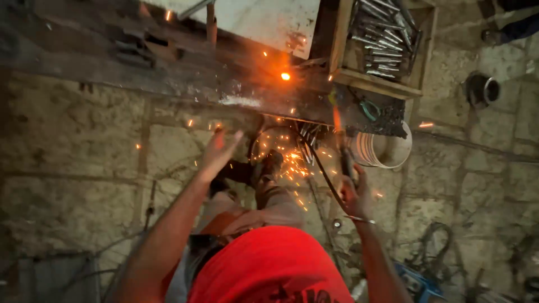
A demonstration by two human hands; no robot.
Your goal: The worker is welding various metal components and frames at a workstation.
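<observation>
Below the head camera, the person's right hand (353, 193) is clamped around the dark handle of a welding electrode holder (343, 154), whose rod points up toward a long dark steel beam (168, 73) that crosses the upper part of the view. A black cable (323, 177) hangs from the holder and runs down past the wrist, which wears a thin metal bangle (359, 220). One bright orange spot (286, 76) glows on the beam, above and to the left of the rod, and sparks (292, 163) fall between the two arms onto the person's dark shoes (264, 171).

The left hand (220, 150) is raised with its fingers spread apart and holds nothing (motion blurs it, so whether it touches the beam cannot be told); it sits just under the beam's lower edge. A red garment (269, 269) fills the bottom centre.

On the right, a wooden crate (342, 39) holds a heap of short metal rods (384, 33), and a white bucket (387, 148) stands below it on the stone-paved floor (67, 168). Near the holder, green-handled pliers (369, 109) lie on the beam's dark end.
</observation>
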